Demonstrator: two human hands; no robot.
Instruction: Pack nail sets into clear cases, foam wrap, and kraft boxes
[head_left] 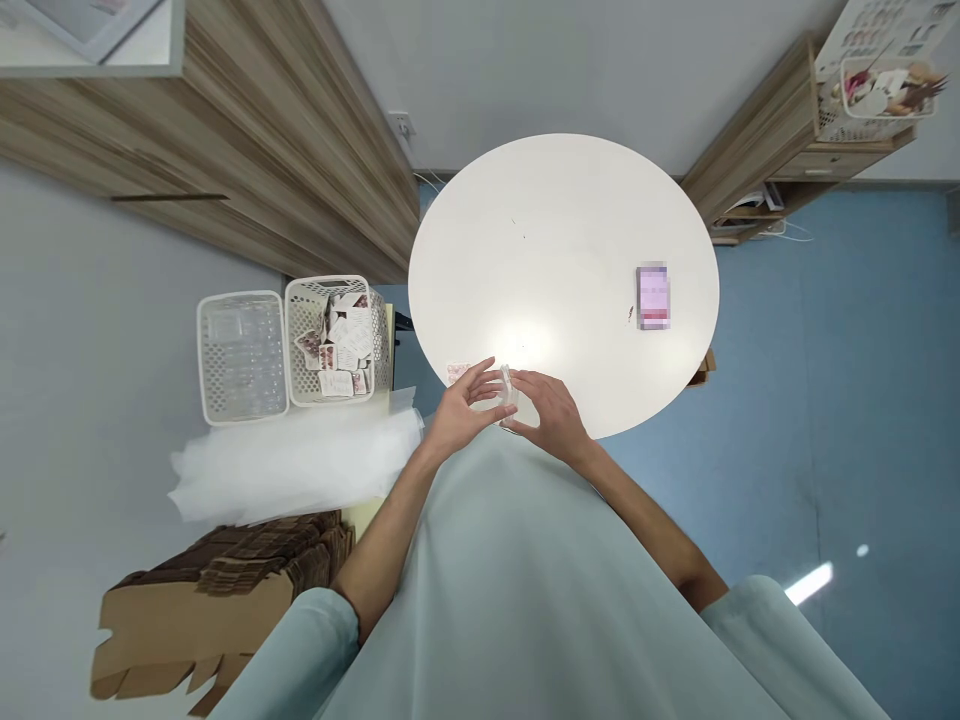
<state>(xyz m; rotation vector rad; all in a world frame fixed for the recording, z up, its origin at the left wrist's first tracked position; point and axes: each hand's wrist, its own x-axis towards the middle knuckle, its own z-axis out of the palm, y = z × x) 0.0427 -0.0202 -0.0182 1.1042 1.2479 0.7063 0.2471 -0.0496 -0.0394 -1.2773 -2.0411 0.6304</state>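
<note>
Close to my body, over the near edge of the white table (555,200), I hold a small clear plastic box (506,388) upright between both hands. My right hand (553,412) grips its right side, fingers at the far end and thumb at the near end. Curved around the left side is my left hand (459,410), its thumb against the box and its index finger stretched out. A small card with red print (457,373) lies beside my left hand, partly covered by it. What the box contains is too small to make out.
A phone with a blurred screen (653,296) lies at the table's right. To the left stand a white basket of printed cards (366,380) and a basket of clear plastic boxes (244,350). Nearer are a roll of white wrap (300,460) and stacked flat cardboard (195,620).
</note>
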